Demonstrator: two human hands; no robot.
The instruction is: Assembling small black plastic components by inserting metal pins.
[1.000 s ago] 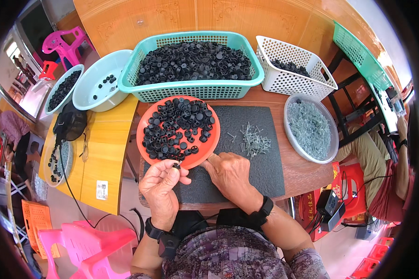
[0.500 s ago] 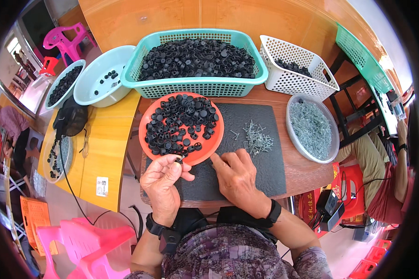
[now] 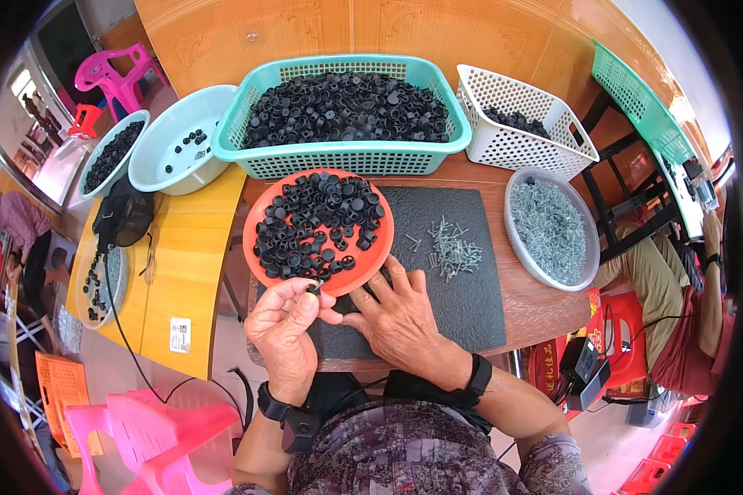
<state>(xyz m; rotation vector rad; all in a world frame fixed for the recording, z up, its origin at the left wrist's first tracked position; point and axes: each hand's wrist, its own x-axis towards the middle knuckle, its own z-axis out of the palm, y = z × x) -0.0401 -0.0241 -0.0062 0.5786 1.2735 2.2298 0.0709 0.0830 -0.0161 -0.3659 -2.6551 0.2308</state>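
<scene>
My left hand pinches a small black plastic cap between thumb and fingertips, just off the near rim of an orange plate. Many black caps are heaped on that plate. Beside it, my right hand lies palm down with fingers spread, over the black mat and by the plate's near right edge. Its thumb reaches close to my left fingers. Loose silver screws lie in a small pile on the mat, beyond my right hand.
A green basket full of black caps stands behind the plate. To its right are a white basket and a clear tub of screws. Pale blue basins stand left, above a yellow table. Another person sits at right.
My right hand has shifted left and forward toward the plate, and its curled fingers have spread. My left hand stays nearly in place, still pinching the cap.
</scene>
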